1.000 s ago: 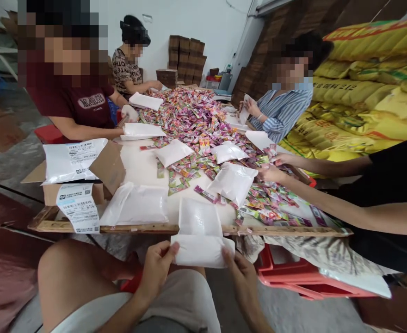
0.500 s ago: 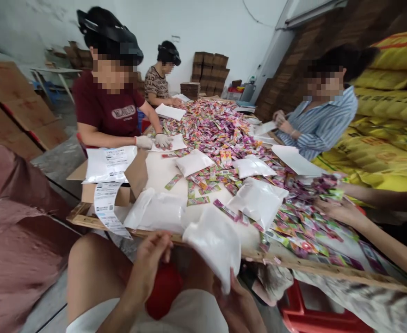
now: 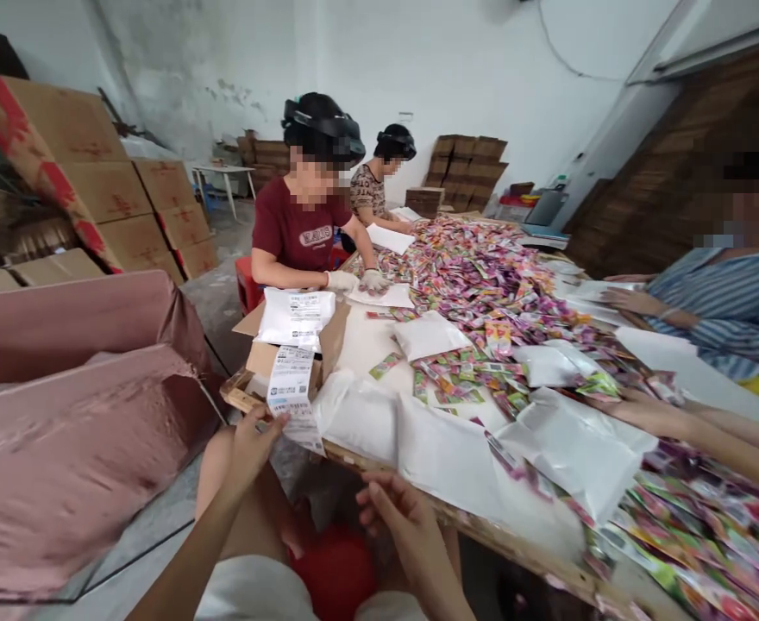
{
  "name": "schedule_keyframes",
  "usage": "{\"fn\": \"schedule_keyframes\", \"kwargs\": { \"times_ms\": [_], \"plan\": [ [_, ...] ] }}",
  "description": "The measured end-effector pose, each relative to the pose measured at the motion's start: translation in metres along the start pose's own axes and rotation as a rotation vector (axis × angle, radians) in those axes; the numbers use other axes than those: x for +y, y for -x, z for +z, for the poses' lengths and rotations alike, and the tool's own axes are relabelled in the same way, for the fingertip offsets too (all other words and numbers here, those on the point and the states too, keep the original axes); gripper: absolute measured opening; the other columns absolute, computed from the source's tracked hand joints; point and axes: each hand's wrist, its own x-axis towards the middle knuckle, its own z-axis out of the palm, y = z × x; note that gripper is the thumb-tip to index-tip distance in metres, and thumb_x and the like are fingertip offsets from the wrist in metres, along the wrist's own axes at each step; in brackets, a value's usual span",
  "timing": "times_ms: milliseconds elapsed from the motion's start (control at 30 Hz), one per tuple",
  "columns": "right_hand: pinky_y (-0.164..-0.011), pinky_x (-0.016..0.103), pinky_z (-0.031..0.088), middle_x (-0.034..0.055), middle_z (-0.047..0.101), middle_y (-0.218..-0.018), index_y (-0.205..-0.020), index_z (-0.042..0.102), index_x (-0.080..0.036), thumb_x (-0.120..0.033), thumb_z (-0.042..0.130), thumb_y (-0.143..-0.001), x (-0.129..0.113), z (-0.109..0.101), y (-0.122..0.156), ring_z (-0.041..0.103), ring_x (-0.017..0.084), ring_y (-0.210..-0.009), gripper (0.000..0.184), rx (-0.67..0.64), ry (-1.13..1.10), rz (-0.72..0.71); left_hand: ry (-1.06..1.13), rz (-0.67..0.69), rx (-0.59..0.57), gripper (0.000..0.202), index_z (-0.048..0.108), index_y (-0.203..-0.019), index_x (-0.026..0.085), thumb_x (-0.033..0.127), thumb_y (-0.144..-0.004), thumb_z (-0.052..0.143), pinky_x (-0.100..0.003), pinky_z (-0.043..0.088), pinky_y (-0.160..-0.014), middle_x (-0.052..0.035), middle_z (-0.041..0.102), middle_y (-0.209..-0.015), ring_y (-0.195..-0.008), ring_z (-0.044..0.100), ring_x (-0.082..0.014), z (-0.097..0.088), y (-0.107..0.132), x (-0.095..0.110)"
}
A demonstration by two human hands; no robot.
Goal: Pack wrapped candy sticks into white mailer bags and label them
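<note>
Two bare hands show low in the view, both just off the near edge of the pale wooden-rimmed worktop (image 3: 361, 338). The left hand (image 3: 251, 442) reaches up to a hanging strip of white printed shipping labels (image 3: 293, 395); its fingertips (image 3: 277, 423) sit right at the strip's lower edge, but I cannot tell whether the grip has closed on the paper or only brushes it. That strip hangs from an open brown cardboard box (image 3: 258, 355) at the worktop's near left corner, with a stack of white labelled plastic parcels (image 3: 295, 312) lying on top of the box. The right hand (image 3: 398, 517) hovers below the worktop edge with a loose, open grip — fingers half curled, nothing in it — just beneath a flat white plastic mailer bag (image 3: 445, 453) that lies at the edge. A second white plastic mailer bag (image 3: 354, 416) lies beside it, nearer the box. Farther back, a heap of small colourful foil sachets (image 3: 483, 263) covers most of the worktop. A seated person in a dark red T-shirt (image 3: 292, 235) presses white-gloved hands (image 3: 359, 280) on a white sheet, and another person's bare forearm (image 3: 690, 423) comes in from the right. A round red stool (image 3: 334, 571) shows between the knees.
</note>
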Motion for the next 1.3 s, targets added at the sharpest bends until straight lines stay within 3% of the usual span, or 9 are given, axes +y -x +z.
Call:
{"fn": "schedule_keyframes", "kwargs": {
  "times_ms": [233, 367, 500, 633, 767, 933, 1133, 1233, 1300],
  "plan": [
    [-0.082, 0.034, 0.050, 0.0053, 0.069, -0.092, -0.124, 0.047, -0.021, -0.038, 0.063, -0.082, -0.080, 0.070, -0.046, 0.064, 0.019, -0.088, 0.048, -0.087, 0.302, -0.503, 0.423, -0.019, -0.063, 0.018, 0.058, -0.085, 0.016, 0.031, -0.080, 0.067, -0.022, 0.044, -0.048, 0.0050, 0.061, -0.066, -0.050, 0.052, -0.0075, -0.021, -0.024, 0.101],
    [-0.088, 0.037, 0.048, 0.0080, 0.063, -0.118, -0.140, 0.033, -0.025, -0.031, 0.068, -0.078, -0.114, 0.099, -0.064, 0.060, 0.020, -0.102, 0.071, -0.244, 0.557, -0.706, 0.531, -0.020, -0.047, 0.008, 0.059, -0.082, 0.015, 0.020, -0.083, 0.064, -0.016, 0.031, -0.035, 0.0071, 0.058, -0.059, -0.039, 0.042, -0.0038, -0.017, -0.037, 0.126],
    [-0.105, 0.045, 0.036, 0.0089, 0.047, -0.140, -0.136, 0.043, -0.026, -0.031, 0.070, -0.077, -0.132, 0.107, -0.078, 0.041, 0.026, -0.128, 0.066, -0.286, 0.850, -0.969, 0.650, -0.126, -0.079, 0.008, 0.058, -0.080, 0.014, 0.012, -0.088, 0.054, -0.015, 0.024, -0.031, 0.0112, 0.048, -0.049, -0.031, 0.029, -0.0020, -0.014, -0.059, 0.137],
    [-0.094, 0.037, 0.044, 0.0049, 0.061, -0.122, -0.126, 0.055, -0.025, -0.024, 0.061, -0.083, -0.140, 0.109, -0.089, 0.057, 0.021, -0.105, 0.043, -0.301, 0.882, -0.967, 0.734, -0.281, -0.126, 0.017, 0.058, -0.075, 0.014, 0.010, -0.088, 0.048, -0.017, 0.031, -0.034, 0.0087, 0.050, -0.048, -0.032, 0.036, -0.0045, -0.013, -0.075, 0.148],
    [-0.071, 0.026, 0.048, 0.0002, 0.070, -0.099, -0.112, 0.063, -0.024, -0.020, 0.059, -0.084, -0.136, 0.109, -0.093, 0.061, 0.014, -0.076, 0.029, -0.292, 0.751, -0.902, 0.785, -0.364, -0.232, 0.029, 0.067, -0.087, 0.013, 0.032, -0.089, 0.045, -0.026, 0.050, -0.049, -0.0057, 0.070, -0.067, -0.053, 0.063, -0.0159, -0.011, -0.064, 0.159],
    [-0.078, 0.030, 0.047, 0.0042, 0.068, -0.100, -0.104, 0.067, -0.024, -0.018, 0.054, -0.088, -0.115, 0.107, -0.080, 0.059, 0.017, -0.086, 0.021, -0.297, 0.841, -1.042, 0.673, -0.569, -0.328, 0.020, 0.070, -0.087, 0.002, 0.015, -0.079, 0.057, -0.031, 0.055, -0.054, -0.0160, 0.075, -0.071, -0.057, 0.068, -0.0232, -0.008, -0.042, 0.153],
    [-0.081, 0.033, 0.045, 0.0047, 0.062, -0.091, -0.086, 0.065, -0.023, -0.020, 0.057, -0.088, -0.147, 0.071, -0.038, 0.057, 0.018, -0.091, 0.009, -0.144, 0.652, -1.128, 0.665, -0.521, -0.127, 0.024, 0.067, -0.095, 0.004, 0.013, -0.088, 0.047, -0.029, 0.058, -0.060, -0.0142, 0.076, -0.078, -0.064, 0.070, -0.0206, -0.023, -0.048, 0.106],
    [-0.066, 0.026, 0.044, -0.0006, 0.058, -0.076, -0.085, 0.060, -0.021, -0.030, 0.058, -0.088, -0.164, 0.034, -0.063, 0.055, 0.013, -0.070, 0.009, 0.183, 0.223, -1.053, 0.675, -0.427, -0.062, 0.028, 0.067, -0.101, 0.007, 0.011, -0.090, 0.042, -0.028, 0.059, -0.066, -0.0138, 0.076, -0.085, -0.074, 0.071, -0.0203, -0.040, -0.050, 0.083],
    [-0.055, 0.023, 0.039, -0.0035, 0.053, -0.066, -0.084, 0.056, -0.020, -0.038, 0.057, -0.086, -0.151, 0.016, -0.100, 0.048, 0.011, -0.056, 0.018, 0.268, 0.229, -0.929, 0.675, -0.400, -0.077, 0.022, 0.070, -0.098, 0.008, 0.011, -0.085, 0.053, -0.026, 0.059, -0.063, -0.0125, 0.076, -0.085, -0.071, 0.070, -0.0194, -0.049, -0.044, 0.074]
  ]
}}
